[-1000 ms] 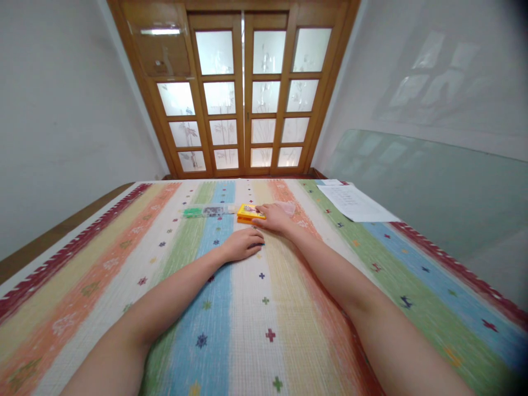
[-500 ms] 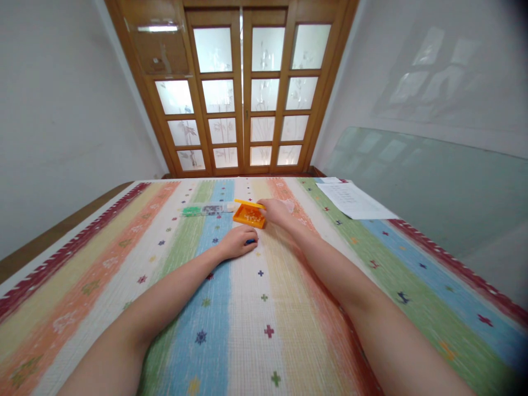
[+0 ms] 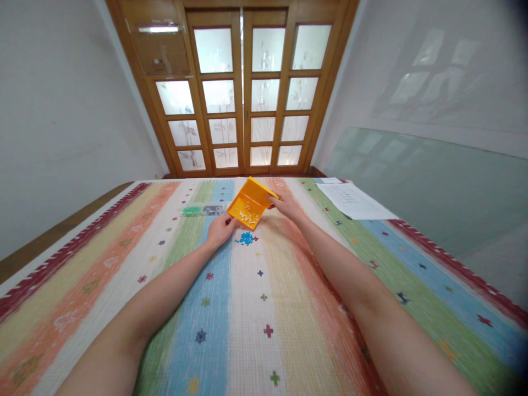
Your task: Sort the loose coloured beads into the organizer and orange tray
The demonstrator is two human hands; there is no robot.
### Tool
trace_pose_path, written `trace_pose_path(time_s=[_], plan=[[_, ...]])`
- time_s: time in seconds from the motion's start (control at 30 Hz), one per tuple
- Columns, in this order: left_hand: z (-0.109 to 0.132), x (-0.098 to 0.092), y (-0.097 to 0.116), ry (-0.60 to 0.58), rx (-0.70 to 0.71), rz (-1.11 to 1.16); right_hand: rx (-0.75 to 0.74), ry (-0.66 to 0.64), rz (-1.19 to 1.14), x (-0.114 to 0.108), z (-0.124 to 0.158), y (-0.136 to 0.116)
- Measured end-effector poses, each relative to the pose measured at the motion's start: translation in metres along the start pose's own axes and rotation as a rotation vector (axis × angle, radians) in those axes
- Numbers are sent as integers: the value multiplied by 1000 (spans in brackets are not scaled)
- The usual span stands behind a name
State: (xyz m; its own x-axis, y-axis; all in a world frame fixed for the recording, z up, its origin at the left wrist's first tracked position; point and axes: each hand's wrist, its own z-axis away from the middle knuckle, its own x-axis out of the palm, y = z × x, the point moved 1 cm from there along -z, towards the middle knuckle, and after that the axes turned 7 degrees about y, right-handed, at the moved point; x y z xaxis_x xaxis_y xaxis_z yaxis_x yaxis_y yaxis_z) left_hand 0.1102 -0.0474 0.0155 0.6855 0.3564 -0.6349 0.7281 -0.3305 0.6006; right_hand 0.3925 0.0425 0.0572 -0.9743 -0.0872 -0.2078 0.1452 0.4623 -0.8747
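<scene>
An orange hinged box (image 3: 260, 192) is held open and tilted toward me above the table. Small whitish pieces (image 3: 248, 215) lie in its lower half. My left hand (image 3: 221, 228) pinches the box's near left corner. On the other side, my right hand (image 3: 284, 205) grips the box by its right edge, near the lid. Just below the box, a little heap of bright blue pieces (image 3: 246, 238) rests on the striped tablecloth (image 3: 247, 308); what exactly the pieces are is too small to tell.
Left of the box lies a clear packet (image 3: 200, 210) with green and dark contents, partly behind my left hand. A printed white sheet (image 3: 352, 201) lies at the table's far right. Beyond the table stand wooden doors with glass panes (image 3: 242, 110).
The box has been lifted, opened wider and tilted toward me. My left hand has moved from the tablecloth up to the box, uncovering the blue heap.
</scene>
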Motion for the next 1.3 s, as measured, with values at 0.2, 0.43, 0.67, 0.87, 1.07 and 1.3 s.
trace_pose_path(time_s=[0.2, 0.43, 0.67, 0.87, 1.07, 1.3], plan=[[-3, 2, -8, 10, -100, 125, 102, -8, -243, -9, 1, -13], [-10, 8, -18, 26, -202, 352, 202, -55, -371, -11, 6, -16], [-7, 6, -14, 25, -147, 450, 299, -119, -480, -20, 10, -3], [-1, -3, 0, 78, -24, 330, 333, -148, -472, -28, 16, 3], [2, -13, 13, 156, 29, 316, 322, -160, -455, -28, 19, 4], [7, -17, 23, 194, 101, 229, 339, -195, -479, -34, 21, 8]])
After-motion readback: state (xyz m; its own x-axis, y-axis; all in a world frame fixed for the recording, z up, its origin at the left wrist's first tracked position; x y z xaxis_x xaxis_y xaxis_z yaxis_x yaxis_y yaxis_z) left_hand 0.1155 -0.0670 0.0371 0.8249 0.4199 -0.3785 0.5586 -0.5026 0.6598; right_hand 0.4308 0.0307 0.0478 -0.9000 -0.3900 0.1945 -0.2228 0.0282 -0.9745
